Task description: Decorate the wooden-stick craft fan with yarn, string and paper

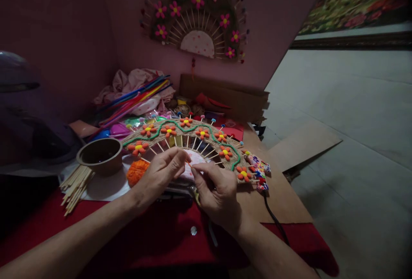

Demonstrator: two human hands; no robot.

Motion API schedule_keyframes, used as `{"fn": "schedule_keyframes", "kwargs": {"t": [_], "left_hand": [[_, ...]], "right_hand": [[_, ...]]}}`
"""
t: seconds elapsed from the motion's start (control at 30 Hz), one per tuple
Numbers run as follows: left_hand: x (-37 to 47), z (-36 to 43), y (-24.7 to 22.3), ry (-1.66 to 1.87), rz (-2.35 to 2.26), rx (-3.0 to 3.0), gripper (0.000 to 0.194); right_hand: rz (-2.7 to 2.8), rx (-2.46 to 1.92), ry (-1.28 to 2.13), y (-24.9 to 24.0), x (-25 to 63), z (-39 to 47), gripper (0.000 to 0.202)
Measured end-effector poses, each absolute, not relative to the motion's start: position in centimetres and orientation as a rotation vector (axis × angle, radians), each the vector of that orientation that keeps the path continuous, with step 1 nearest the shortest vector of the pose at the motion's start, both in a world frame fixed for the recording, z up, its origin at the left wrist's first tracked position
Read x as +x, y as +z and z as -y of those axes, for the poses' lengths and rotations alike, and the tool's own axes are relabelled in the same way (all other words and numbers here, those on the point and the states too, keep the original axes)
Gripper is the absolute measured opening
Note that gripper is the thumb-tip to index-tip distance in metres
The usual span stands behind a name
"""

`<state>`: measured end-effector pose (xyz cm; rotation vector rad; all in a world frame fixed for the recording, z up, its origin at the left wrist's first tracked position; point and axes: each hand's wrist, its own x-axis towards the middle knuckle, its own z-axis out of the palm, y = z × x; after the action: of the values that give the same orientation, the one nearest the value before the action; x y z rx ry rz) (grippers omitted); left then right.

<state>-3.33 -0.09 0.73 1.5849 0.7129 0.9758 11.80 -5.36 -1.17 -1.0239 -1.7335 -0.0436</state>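
My left hand (165,166) and my right hand (219,191) meet over the front of a fan-shaped craft piece, fingertips pinched. Between them runs a short strand of orange yarn (189,164), with an end at each hand. Just left of my left hand lies a ball of orange yarn (135,173). The fan (212,139) has a band wrapped in twine, orange flowers with yellow centres, a wavy green cord and thin wooden sticks. Its pale spotted centre (196,159) is partly covered by my hands.
A brown bowl (100,155) and a bundle of wooden sticks (76,188) stand at left. Cardboard (286,206) lies at right under a floral-patterned object (259,168) with a black cord. A small round silvery piece (193,230) rests on the red cloth (154,240). A similar fan (196,21) hangs on the wall.
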Motion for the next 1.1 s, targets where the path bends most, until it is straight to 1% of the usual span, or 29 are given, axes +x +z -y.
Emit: {"fn": "schedule_keyframes", "kwargs": {"t": [0.07,0.13,0.27,0.43,0.5,0.67,0.77,0.93,1.1], "left_hand": [[-3.33,0.04,0.69,0.981,-0.667,1.603,0.032],[-3.33,0.01,0.59,0.982,-0.637,1.627,0.027],[-3.37,0.09,0.3,0.987,-0.659,1.692,0.029],[-3.25,0.24,-0.06,1.069,-0.738,1.685,0.04],[-3.16,0.22,-0.08,1.079,-0.725,1.648,0.038],[-2.89,0.2,0.32,1.054,-0.594,1.533,0.025],[-2.84,0.17,0.33,1.036,-0.577,1.514,0.023],[-2.79,0.18,-0.18,1.059,-0.683,1.594,0.029],[-2.46,0.56,0.24,1.05,-0.669,1.538,0.04]], "right_hand": [[1.74,-1.02,-0.041,-1.17,11.82,5.37,0.01],[1.739,-1.02,-0.049,-1.18,11.81,5.38,0.009],[1.761,-1.045,-0.052,-1.19,11.74,5.41,0.006],[1.789,-1.024,-0.063,-1.13,11.69,5.5,0.008],[1.79,-1.024,-0.069,-1.07,11.7,5.49,0.008],[1.715,-1.078,-0.068,-1.0,11.71,5.28,0.008],[1.69,-1.098,-0.075,-1.0,11.67,5.21,0.007],[1.722,-1.078,-0.083,-0.99,11.58,5.3,0.006],[1.713,-1.046,-0.047,-1.12,11.57,5.35,0.006]]}}
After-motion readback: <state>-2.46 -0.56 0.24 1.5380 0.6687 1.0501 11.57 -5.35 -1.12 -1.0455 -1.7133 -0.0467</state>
